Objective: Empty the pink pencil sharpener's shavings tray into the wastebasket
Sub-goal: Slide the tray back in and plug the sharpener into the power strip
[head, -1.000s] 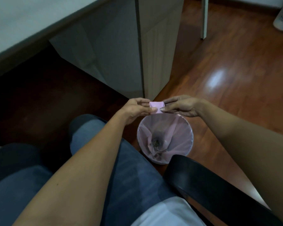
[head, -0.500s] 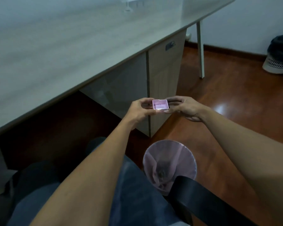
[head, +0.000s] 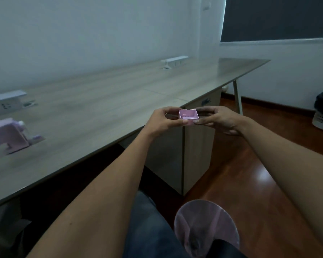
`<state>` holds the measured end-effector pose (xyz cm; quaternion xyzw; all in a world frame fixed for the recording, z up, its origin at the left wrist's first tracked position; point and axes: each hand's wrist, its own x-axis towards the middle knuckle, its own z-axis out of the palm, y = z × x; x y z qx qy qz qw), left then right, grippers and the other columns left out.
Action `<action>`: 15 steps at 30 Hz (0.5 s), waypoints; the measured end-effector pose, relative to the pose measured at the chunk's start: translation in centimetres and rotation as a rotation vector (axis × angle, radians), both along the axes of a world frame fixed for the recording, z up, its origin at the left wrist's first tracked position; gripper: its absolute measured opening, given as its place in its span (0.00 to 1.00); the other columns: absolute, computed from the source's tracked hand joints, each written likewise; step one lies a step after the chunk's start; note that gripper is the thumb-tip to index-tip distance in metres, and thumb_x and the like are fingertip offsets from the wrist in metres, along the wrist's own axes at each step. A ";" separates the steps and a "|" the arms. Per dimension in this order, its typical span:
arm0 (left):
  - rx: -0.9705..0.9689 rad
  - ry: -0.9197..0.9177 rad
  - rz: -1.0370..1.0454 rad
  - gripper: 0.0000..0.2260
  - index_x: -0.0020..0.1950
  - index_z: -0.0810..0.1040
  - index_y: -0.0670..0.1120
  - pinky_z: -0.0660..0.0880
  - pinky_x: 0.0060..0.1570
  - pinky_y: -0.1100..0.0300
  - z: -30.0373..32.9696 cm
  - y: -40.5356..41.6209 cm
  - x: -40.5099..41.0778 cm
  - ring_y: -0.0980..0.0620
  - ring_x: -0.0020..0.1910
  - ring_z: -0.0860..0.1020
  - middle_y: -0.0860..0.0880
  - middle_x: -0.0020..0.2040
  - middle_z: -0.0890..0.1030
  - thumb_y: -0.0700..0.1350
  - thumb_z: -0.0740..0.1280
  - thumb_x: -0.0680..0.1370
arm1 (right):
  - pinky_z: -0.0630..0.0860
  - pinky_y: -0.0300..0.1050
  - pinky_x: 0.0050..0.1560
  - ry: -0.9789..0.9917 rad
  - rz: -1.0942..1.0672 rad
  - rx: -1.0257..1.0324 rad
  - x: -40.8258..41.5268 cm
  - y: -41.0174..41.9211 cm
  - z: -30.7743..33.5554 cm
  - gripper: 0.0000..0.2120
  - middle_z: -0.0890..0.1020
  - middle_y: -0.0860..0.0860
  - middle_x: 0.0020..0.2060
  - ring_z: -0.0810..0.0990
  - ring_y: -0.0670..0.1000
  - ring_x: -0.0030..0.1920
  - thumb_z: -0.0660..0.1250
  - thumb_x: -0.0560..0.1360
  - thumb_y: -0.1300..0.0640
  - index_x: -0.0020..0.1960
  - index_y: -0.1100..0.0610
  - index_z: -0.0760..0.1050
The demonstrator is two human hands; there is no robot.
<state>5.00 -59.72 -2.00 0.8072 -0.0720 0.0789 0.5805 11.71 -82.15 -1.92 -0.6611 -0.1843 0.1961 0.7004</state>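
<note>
At bottom centre sits the wastebasket. At frame centre, left hand and right hand pinch the upright, apparently empty shavings tray. Keep it level; carry toward the sharpener, far left.

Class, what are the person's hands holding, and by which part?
The pink shavings tray, open side up, pinched at its opposite ends between the left hand and right hand.
</note>
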 end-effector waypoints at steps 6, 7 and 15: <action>0.002 -0.062 0.075 0.28 0.66 0.80 0.42 0.79 0.61 0.53 4.7 3.6 -1.8 0.52 0.55 0.85 0.48 0.59 0.85 0.44 0.82 0.68 | 0.80 0.39 0.61 -0.098 0.082 -0.008 -0.2 3.8 5.4 0.29 0.83 0.59 0.63 0.83 0.53 0.64 0.74 0.69 0.74 0.70 0.65 0.75; 0.004 -0.067 0.094 0.28 0.67 0.80 0.42 0.79 0.61 0.55 5.6 4.4 -2.3 0.52 0.55 0.85 0.48 0.60 0.85 0.43 0.82 0.68 | 0.80 0.38 0.60 -0.117 0.099 -0.010 -0.4 4.7 6.2 0.29 0.83 0.59 0.63 0.83 0.53 0.64 0.75 0.69 0.73 0.70 0.65 0.76; 0.059 -0.093 0.263 0.28 0.67 0.80 0.43 0.76 0.65 0.52 10.8 12.6 -7.5 0.53 0.54 0.86 0.50 0.59 0.85 0.43 0.81 0.69 | 0.78 0.41 0.65 -0.196 0.281 0.062 -1.9 15.0 10.5 0.25 0.84 0.60 0.62 0.83 0.53 0.64 0.74 0.72 0.73 0.69 0.67 0.76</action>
